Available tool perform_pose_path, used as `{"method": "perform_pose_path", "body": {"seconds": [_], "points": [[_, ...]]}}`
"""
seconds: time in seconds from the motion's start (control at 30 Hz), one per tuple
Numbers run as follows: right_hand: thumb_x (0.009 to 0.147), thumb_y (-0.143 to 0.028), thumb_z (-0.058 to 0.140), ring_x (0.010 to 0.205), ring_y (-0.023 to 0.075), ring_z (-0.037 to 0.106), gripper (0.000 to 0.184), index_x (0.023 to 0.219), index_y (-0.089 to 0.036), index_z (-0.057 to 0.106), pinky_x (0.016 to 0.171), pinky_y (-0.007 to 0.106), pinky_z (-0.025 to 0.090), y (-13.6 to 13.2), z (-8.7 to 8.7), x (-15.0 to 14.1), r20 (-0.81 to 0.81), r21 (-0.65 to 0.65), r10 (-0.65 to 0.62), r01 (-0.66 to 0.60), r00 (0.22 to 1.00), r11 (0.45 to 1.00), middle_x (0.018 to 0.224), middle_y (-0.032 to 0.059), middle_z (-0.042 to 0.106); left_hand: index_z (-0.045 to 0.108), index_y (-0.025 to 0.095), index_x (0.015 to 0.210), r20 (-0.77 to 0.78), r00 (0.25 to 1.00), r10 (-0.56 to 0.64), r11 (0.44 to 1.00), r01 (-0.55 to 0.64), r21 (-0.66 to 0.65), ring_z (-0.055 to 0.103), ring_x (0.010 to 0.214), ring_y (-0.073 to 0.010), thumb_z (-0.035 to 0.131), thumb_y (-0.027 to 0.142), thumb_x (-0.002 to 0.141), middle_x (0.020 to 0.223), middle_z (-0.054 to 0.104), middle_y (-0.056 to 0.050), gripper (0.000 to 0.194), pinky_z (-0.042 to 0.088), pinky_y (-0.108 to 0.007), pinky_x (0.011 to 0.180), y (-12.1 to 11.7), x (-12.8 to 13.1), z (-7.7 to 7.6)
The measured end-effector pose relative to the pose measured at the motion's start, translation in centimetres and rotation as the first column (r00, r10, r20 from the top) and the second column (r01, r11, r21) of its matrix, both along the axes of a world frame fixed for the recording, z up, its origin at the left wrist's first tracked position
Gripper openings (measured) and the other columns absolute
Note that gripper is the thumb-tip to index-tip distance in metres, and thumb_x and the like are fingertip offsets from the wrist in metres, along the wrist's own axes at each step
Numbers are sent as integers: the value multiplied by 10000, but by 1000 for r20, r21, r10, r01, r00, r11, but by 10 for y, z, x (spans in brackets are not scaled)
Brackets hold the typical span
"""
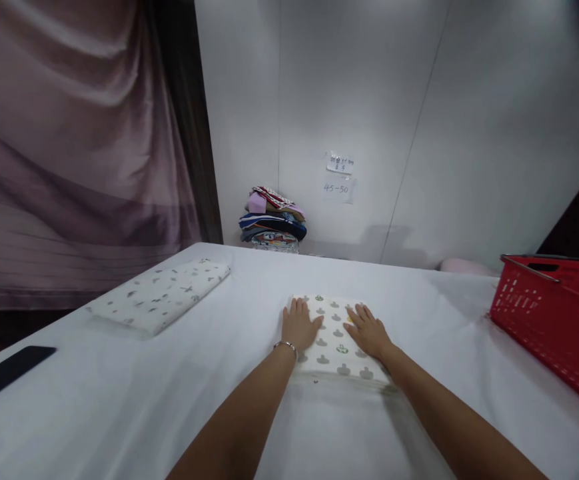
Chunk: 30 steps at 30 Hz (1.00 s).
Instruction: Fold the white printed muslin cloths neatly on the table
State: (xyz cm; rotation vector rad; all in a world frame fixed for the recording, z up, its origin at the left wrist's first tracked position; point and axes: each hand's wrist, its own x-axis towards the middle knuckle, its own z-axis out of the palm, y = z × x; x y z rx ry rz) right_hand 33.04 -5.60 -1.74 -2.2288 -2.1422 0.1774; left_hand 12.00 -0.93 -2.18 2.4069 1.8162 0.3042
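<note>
A folded white cloth (pixel 336 333) printed with grey, green and yellow shapes lies flat on the white-covered table. On its left side rests my left hand (pixel 300 327), palm down, fingers stretched out and a bracelet at the wrist. My right hand (pixel 368 332) presses flat on the cloth's right side with its fingers apart. Neither hand grips the cloth. Part of the pattern is hidden under both hands.
Another folded white cloth (pixel 164 297) with grey prints lies at the table's left edge, near a dark flat object (pixel 9 372). A red basket (pixel 554 320) stands at right. Behind the table, a pile of folded fabrics (pixel 273 220) rises against the wall.
</note>
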Motion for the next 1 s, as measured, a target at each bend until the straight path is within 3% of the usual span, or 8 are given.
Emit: {"method": "perform_pose_path", "body": {"seconds": [0.07,0.2,0.5,0.7,0.87,1.0], "points": [[912,-548,222,1398,255,66,600,1447,-277,214,1058,531,168,6,9,-5,6,-28,-11,11,1000,1000,1532,54,127,280,90,1423,0,1000,5,1000,-5,-4,67,1402,-251,139,604,860,1513,183,-99,776,153,-456,1104,-1,1,2],[916,-548,192,1401,225,41,648,1462,-200,177,1092,476,86,27,23,-17,7,57,56,-56,998,997,1537,70,80,269,98,1427,9,1000,18,1000,-18,-19,49,1403,-251,162,595,863,1520,159,-94,759,185,-441,1094,-3,2,6],[902,-580,156,1399,212,72,697,1457,-160,196,1104,472,37,38,-3,-4,-30,0,31,-31,999,1000,1527,56,141,256,105,1433,44,999,-18,998,21,-66,35,1405,-245,162,628,855,1528,129,-71,785,188,-421,1101,-4,-3,7],[914,-551,193,1399,206,83,660,1452,-169,211,1108,467,41,40,8,-9,-42,-21,10,-11,999,1000,1525,58,152,222,110,1444,62,998,-2,994,9,-108,-3,1407,-231,165,628,853,1533,76,-60,787,210,-445,1088,-3,-2,7],[920,-519,223,1396,231,110,608,1432,-196,275,1099,468,119,19,22,-17,-91,-87,2,-10,996,996,1521,80,172,232,111,1441,60,998,1,996,4,-90,19,1407,-229,175,616,852,1530,103,-62,778,245,-448,1073,-2,-2,6],[909,-568,199,1399,217,99,633,1436,-225,272,1109,456,102,-21,14,-22,-99,-38,94,-98,991,994,1524,49,161,241,106,1437,63,998,-4,997,9,-71,19,1406,-234,168,615,853,1528,110,-72,778,256,-452,1066,-3,-1,4]]}}
